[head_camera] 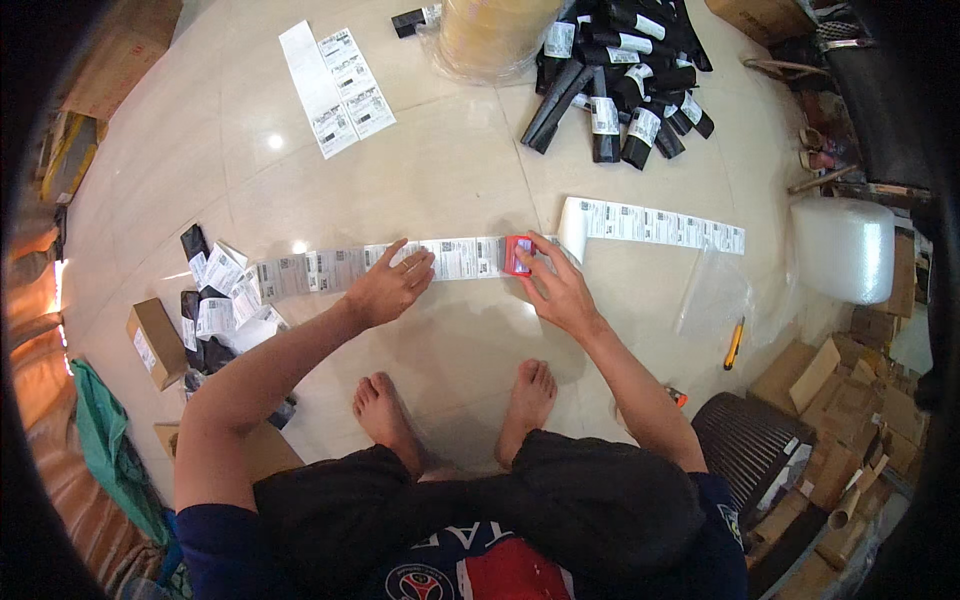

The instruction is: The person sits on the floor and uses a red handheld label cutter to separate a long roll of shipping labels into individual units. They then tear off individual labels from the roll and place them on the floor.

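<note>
A long strip of printed white labels (450,259) lies across the tiled floor in front of my feet. My left hand (394,281) is over its middle, palm down, fingers somewhat apart and holding nothing; whether the fingertips press on the paper is hard to tell. Farther right, my right hand (551,289) grips a small red-framed block (517,256), possibly a hand stamp, at the strip. Just beyond that hand the paper curls up in a loose fold (574,229). From there another printed stretch (660,227) runs to the right.
Black wrapped parcels (630,90) are heaped at the far right, beside a large tape-like roll (491,37). Label sheets (349,90) lie far left. Nearer left are labelled packets (225,292) and a cardboard box (156,343). A yellow utility knife (734,343) lies right, near cartons (847,390).
</note>
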A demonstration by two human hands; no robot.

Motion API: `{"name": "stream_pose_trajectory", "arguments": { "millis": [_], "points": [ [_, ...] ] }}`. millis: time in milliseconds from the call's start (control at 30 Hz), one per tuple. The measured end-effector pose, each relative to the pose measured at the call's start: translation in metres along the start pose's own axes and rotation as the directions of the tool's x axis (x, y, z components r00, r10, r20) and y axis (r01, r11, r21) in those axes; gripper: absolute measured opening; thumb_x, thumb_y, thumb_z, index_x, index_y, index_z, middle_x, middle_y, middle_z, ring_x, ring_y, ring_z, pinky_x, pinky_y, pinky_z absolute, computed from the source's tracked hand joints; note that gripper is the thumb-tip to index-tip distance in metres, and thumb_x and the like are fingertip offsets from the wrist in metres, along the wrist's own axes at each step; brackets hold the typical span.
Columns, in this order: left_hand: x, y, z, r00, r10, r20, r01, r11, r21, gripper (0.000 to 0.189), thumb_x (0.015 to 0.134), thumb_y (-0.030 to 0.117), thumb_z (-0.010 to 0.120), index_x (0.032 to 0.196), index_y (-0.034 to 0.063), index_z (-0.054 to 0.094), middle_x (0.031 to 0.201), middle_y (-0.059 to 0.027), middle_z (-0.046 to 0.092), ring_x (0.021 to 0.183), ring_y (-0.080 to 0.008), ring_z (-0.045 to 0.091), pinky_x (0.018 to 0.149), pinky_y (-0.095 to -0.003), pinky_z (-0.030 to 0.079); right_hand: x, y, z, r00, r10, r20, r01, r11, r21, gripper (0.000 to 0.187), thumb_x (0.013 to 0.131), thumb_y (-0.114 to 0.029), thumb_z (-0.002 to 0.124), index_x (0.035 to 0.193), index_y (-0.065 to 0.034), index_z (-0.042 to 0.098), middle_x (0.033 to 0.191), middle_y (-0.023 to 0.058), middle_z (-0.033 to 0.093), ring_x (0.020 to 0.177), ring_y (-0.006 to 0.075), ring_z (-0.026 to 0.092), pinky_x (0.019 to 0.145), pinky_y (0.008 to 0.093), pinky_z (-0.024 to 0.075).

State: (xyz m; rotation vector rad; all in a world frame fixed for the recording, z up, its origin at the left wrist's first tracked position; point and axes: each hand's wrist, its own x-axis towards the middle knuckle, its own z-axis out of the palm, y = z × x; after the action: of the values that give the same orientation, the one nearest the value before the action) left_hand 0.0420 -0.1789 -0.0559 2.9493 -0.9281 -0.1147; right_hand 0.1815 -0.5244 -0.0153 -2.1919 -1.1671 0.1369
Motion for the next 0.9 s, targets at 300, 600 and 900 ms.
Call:
{"name": "stream_pose_trajectory", "arguments": {
  "millis": [300, 600, 900],
  "points": [
    [0.002, 0.006, -0.003, 0.999, -0.005, 0.042, 0.006, 1.0, -0.028, 0.043, 0.099, 0.017, 0.063, 0.137, 0.0001, 0.071, 0.156, -0.0171, 0.062, 0.154, -0.0297, 0.052, 0.133, -0.0587, 0.034, 0.084, 0.021, 0.006, 0.998, 0.049, 0.035, -0.051, 0.998, 0.043, 0.062, 0.097, -0.009, 0.08, 0.155, -0.0098, 0.06, 0.163, 0.0202, 0.052, 0.139, 0.043, 0.063, 0.113, 0.0487, 0.0566],
    [0.002, 0.009, 0.004, 0.999, -0.036, 0.02, 0.038, 0.995, -0.093, 0.042, 0.1, 0.015, 0.062, 0.136, -0.0027, 0.071, 0.157, -0.0205, 0.061, 0.155, -0.0335, 0.051, 0.131, -0.0564, 0.036, 0.055, 0.086, -0.039, 0.675, 0.737, 0.001, -0.719, 0.658, -0.224, 0.055, 0.093, -0.032, 0.087, 0.133, -0.0027, 0.062, 0.134, 0.0241, 0.07, 0.126, 0.0403, 0.07, 0.104, 0.0469, 0.0565],
    [0.001, 0.006, 0.011, 1.0, -0.026, 0.011, 0.027, 0.988, -0.155, 0.042, 0.099, 0.015, 0.062, 0.136, -0.0027, 0.071, 0.16, -0.0207, 0.059, 0.156, -0.0336, 0.05, 0.131, -0.0562, 0.036, 0.027, 0.116, -0.06, 0.439, 0.58, 0.686, -0.897, 0.246, 0.367, 0.041, 0.101, -0.032, 0.076, 0.132, -0.005, 0.075, 0.122, 0.0065, 0.074, 0.112, 0.0152, 0.067, 0.093, 0.0333, 0.0526]
  ]
}}
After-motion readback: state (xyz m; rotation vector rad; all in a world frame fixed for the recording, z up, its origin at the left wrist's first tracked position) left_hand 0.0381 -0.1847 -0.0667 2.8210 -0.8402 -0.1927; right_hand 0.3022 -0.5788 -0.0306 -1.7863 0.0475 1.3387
